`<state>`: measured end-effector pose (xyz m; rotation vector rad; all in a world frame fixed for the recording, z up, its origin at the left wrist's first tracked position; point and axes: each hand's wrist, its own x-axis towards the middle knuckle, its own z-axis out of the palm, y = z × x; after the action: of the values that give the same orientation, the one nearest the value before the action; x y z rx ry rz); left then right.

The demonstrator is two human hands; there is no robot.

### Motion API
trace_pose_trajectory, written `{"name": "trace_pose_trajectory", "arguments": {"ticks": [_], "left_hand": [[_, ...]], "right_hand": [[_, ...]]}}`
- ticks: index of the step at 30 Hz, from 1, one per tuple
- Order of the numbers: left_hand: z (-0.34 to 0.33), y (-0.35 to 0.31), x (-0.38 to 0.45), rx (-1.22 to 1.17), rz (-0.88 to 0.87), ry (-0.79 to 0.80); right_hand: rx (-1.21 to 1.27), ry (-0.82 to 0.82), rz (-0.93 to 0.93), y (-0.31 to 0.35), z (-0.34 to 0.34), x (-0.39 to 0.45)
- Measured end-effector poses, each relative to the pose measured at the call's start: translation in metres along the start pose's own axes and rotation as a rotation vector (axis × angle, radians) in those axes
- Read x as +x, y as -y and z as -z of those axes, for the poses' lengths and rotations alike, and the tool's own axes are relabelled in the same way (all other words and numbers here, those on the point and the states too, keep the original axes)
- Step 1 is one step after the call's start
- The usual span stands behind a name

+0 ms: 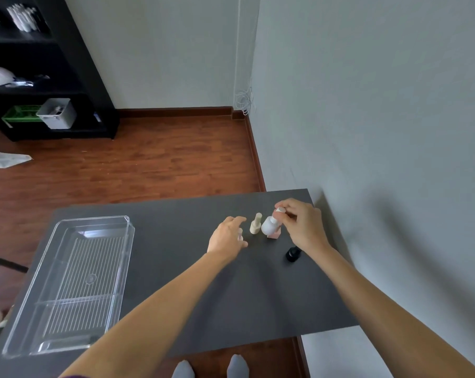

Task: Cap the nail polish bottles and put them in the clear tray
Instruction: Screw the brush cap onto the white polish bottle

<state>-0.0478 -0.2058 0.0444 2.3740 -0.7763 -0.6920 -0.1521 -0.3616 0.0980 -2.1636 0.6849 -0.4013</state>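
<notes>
The capping step is in hand, and nothing has reached the clear tray (pixel 67 285) yet; it sits empty-looking at the left end of the dark table (pixel 203 296), well apart from the bottles.

The right hand (pixel 301 225) pinches a small white cap (pixel 280 210) between thumb and fingertips, right over the neck of the white bottle (pixel 269 226). This bottle leans, and a pink block-like thing (pixel 273 236) shows at its base; whether that is a second bottle or a stand is hard to make out. Just left of the white bottle stands a beige bottle (pixel 255 227), upright and seemingly capped. The left hand (pixel 228 236) is spread loosely and reaches toward that beige bottle, not yet gripping it; something small and pale shows by its fingers, too blurred to name. Nearer the person than the white bottle, a black bottle (pixel 293 253) is partly hidden under the right wrist, so its cap state cannot be told.

The next move likely calls for seating the cap squarely on the neck and twisting it down, with the left hand steadying a bottle, before any carry across to the tray.
</notes>
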Motion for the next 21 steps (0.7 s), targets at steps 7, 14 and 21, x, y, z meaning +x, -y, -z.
{"name": "trace_pose_trajectory", "arguments": {"ticks": [7,14,21], "left_hand": [[-0.012,0.006,0.010,-0.087,0.098,-0.089],[0.017,0.026,-0.009,-0.250,0.070,-0.183],[0.099,0.088,-0.066,-0.345,0.079,-0.415]], "right_hand": [[-0.016,0.062,-0.004,-0.017,-0.002,-0.003],[0.007,0.121,0.017,0.005,-0.014,0.004],[-0.012,0.215,0.155,0.074,-0.076,0.010]]}}
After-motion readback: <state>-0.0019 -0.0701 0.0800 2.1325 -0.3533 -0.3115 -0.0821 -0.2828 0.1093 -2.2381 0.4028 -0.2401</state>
